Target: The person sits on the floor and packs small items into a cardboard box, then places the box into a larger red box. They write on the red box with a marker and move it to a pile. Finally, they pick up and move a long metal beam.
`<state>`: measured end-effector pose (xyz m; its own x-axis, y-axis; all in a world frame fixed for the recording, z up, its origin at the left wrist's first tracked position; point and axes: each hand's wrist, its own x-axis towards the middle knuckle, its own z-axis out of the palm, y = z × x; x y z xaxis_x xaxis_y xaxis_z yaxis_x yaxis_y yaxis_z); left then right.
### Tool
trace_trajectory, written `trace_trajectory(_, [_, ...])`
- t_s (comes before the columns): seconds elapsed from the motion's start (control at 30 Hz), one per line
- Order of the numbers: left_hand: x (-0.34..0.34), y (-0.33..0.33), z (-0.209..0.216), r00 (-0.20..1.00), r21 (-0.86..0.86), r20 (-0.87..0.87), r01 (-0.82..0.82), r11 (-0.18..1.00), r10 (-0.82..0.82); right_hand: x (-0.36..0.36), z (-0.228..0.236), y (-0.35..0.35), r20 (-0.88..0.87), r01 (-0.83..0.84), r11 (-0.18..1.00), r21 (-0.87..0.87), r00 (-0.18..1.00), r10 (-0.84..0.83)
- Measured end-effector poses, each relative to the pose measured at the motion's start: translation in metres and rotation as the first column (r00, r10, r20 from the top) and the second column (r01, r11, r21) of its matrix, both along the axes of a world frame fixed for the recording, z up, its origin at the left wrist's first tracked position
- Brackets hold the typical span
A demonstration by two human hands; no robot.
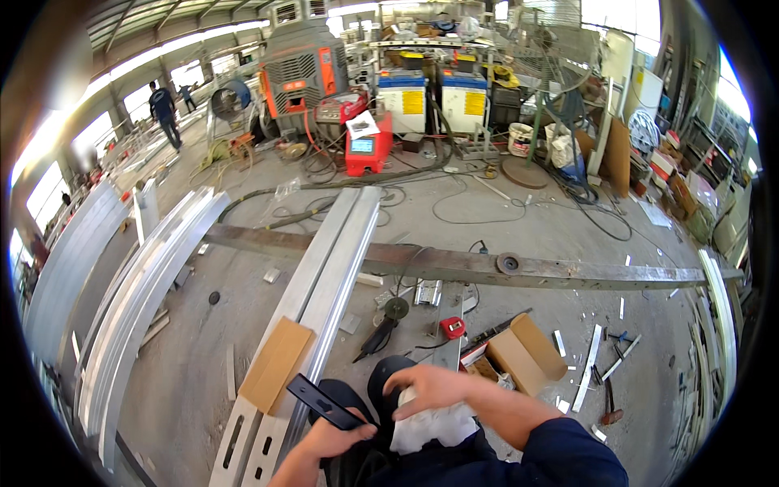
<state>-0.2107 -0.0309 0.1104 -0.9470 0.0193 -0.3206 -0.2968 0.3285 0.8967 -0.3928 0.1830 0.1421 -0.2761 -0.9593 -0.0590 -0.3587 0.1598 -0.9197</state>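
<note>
My left hand (334, 438) grips one end of a flat black plate (323, 402) with slots in it, thumb on top. The plate slants up and to the left, just above the right part of a brown cardboard piece (276, 365). That cardboard lies across a pair of long slotted silver metal profiles (312, 284). Over my lap, my right hand (430, 388) is bent at the wrist with its fingers apart and nothing visible between them. Just below it rests a crumpled white wrapping (432, 428); whether the fingers touch it I cannot tell.
A rusty beam (454, 264) crosses the floor under the profiles. Nearby lie an angle grinder (385, 329), a red tape measure (453, 327), an opened cardboard box (527, 353) and a hammer (611, 414). More profiles (146, 308) stand left. Beyond are a red machine (369, 150), cables and a walking person (164, 114).
</note>
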Motion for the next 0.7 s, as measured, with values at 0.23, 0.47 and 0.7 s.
trace_trajectory(0.23, [0.005,0.008,-0.016,0.959,-0.136,0.248,0.176,0.975,-0.138,-0.039,0.049,0.072,0.690,0.504,0.774,-0.383,0.713,-0.123])
trace_trajectory(0.47, [-0.055,0.036,-0.052,0.636,-0.474,0.495,0.769,0.429,-0.593,-0.016,0.046,0.029,0.791,0.621,0.632,-0.464,0.611,-0.021])
trace_trajectory(0.7, [-0.021,0.023,-0.072,0.797,-0.585,0.221,0.569,0.578,-0.562,0.005,0.019,0.020,0.823,0.564,0.792,-0.233,0.548,-0.148])
